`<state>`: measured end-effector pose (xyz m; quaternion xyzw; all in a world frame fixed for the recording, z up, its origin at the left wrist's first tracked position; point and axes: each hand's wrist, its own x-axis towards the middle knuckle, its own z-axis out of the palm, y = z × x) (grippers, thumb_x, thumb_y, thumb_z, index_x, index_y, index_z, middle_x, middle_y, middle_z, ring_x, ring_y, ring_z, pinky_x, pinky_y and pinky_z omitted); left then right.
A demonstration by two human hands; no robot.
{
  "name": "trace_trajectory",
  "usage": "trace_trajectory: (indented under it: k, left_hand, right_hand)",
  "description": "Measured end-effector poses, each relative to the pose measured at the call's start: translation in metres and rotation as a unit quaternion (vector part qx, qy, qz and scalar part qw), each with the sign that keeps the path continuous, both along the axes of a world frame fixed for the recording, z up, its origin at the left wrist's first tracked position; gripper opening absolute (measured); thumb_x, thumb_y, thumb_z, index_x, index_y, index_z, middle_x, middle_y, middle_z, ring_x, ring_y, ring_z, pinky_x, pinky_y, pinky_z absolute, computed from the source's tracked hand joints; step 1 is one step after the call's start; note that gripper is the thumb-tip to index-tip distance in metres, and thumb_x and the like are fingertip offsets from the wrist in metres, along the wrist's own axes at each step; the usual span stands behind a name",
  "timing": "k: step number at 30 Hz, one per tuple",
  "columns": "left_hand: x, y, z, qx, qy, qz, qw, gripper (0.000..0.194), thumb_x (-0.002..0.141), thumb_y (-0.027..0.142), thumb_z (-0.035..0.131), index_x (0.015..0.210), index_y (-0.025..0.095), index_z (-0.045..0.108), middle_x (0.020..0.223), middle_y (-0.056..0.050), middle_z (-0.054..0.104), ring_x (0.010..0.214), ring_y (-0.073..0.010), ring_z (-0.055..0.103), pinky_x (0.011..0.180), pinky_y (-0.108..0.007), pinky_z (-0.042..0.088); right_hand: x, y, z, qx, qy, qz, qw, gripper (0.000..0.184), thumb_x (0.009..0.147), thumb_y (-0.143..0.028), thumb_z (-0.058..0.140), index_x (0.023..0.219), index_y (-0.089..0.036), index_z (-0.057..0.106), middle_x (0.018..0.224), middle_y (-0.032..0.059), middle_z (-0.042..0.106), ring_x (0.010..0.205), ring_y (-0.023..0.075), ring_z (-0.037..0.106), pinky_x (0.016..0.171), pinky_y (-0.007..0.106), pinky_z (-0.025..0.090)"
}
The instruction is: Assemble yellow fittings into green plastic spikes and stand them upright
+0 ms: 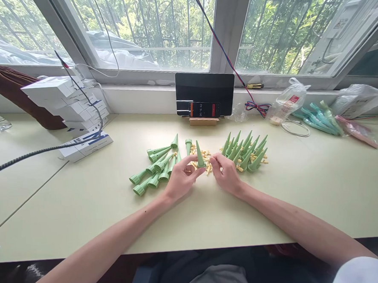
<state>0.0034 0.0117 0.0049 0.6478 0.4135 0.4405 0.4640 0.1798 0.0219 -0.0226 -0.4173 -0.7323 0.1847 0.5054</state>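
My left hand (182, 177) is closed around the base of a green plastic cone spike (199, 154), which points upward. My right hand (225, 171) is pinched on a small yellow part (209, 164) right beside the cone's base. Between and behind the hands lies a scatter of small yellow parts (193, 149). A pile of plain green cone spikes (156, 168) lies left of my left hand. Another pile of green spikes with yellow fittings (245, 151) lies right of my right hand.
A dark tablet (205, 90) with a phone (204, 109) leaning on it stands at the back on the pale green table (83, 199). Stacked white boxes (66, 102) and a black cable (32, 153) are at the left. Plastic bags with teal parts (317, 118) lie at the right.
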Motion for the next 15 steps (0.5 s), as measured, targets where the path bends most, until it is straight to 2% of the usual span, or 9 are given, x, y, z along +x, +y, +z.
trace_trajectory:
  k: [3, 11, 15]
  left_hand:
    - [0.0005, -0.0003, 0.0011, 0.001, -0.001, 0.005, 1.000, 0.035, 0.079, 0.039, 0.074, 0.107, 0.019, 0.067, 0.082, -0.001, 0.065, 0.048, -0.0065, 0.043, 0.045, -0.021, 0.038]
    - [-0.0002, 0.0001, -0.0013, 0.014, 0.005, 0.012, 1.000, 0.031, 0.080, 0.038, 0.074, 0.105, 0.020, 0.068, 0.062, 0.003, 0.056, 0.047, -0.0080, 0.042, 0.047, -0.021, 0.038]
    - [0.0000, 0.0008, -0.0033, 0.036, 0.020, 0.025, 0.999, 0.029, 0.081, 0.035, 0.072, 0.105, 0.019, 0.067, 0.062, 0.003, 0.054, 0.049, -0.0082, 0.042, 0.049, -0.022, 0.038]
  right_hand:
    - [0.0000, 0.0000, -0.0004, 0.007, 0.000, 0.001, 1.000, 0.029, 0.103, -0.034, 0.038, 0.081, -0.020, 0.052, 0.065, -0.0021, 0.049, 0.055, 0.0125, 0.045, 0.056, 0.026, 0.038]
    - [0.0005, 0.0006, -0.0019, 0.007, -0.008, 0.002, 1.000, 0.029, 0.103, -0.034, 0.038, 0.082, -0.020, 0.052, 0.065, -0.0022, 0.049, 0.056, 0.0125, 0.043, 0.056, 0.026, 0.037]
    - [0.0005, 0.0005, -0.0009, 0.011, -0.008, 0.002, 1.000, 0.029, 0.103, -0.034, 0.038, 0.082, -0.020, 0.052, 0.065, -0.0024, 0.048, 0.055, 0.0122, 0.042, 0.056, 0.026, 0.037]
